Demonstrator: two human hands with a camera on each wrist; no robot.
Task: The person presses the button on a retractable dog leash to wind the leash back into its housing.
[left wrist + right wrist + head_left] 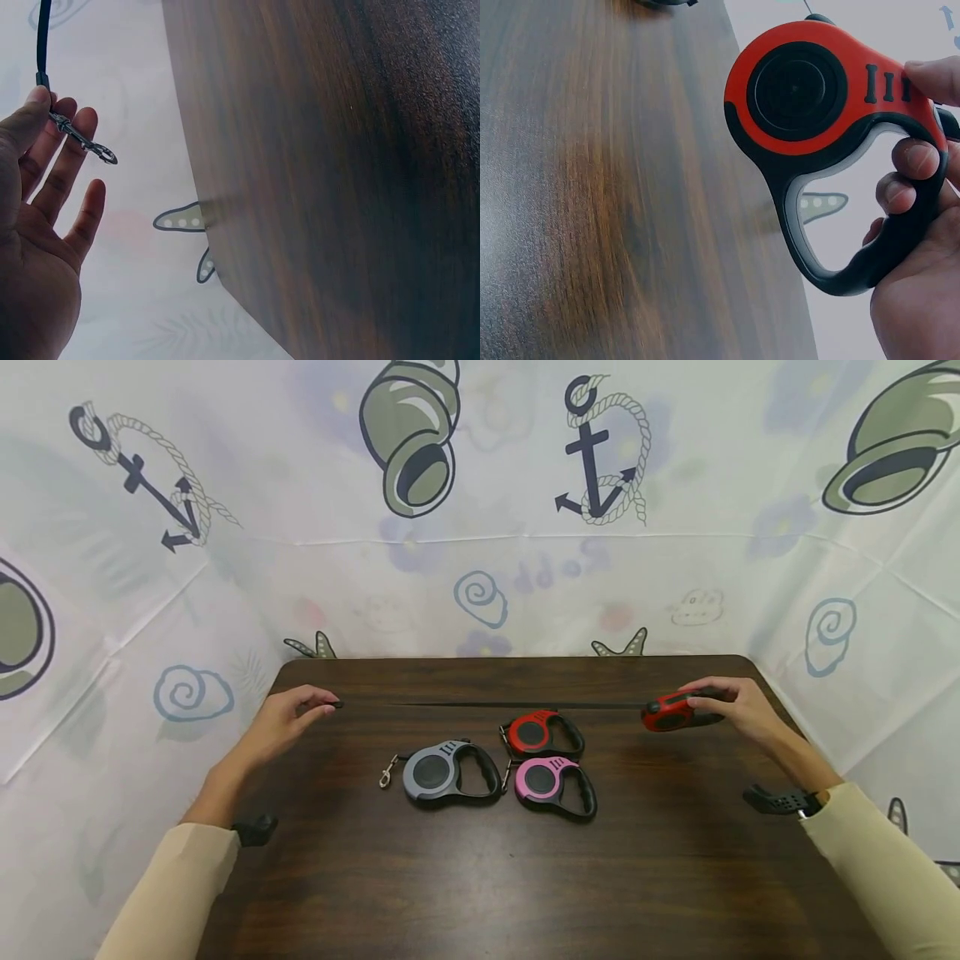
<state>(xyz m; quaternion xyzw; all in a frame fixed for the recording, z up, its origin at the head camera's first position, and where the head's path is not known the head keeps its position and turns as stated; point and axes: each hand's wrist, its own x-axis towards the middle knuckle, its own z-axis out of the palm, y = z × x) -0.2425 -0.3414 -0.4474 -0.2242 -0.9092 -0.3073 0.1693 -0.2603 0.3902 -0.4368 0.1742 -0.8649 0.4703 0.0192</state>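
My right hand (731, 706) grips the black handle of a red and black retractable dog leash (786, 88), its fingers curled through the handle loop and the thumb by the top. From that leash a thin black strap (517, 704) stretches out across the table to the left. My left hand (294, 717) pinches the strap's far end between thumb and fingers. In the left wrist view a metal snap hook (86, 141) hangs past the fingertips, with the other fingers spread.
Between the hands lie a grey leash (431, 771), a second red leash (529, 733) and a pink leash (540, 779). The grey one's metal clip (386, 774) points left. Under them is a dark brown wooden table (480, 885), with a printed white cloth (517, 510) behind.
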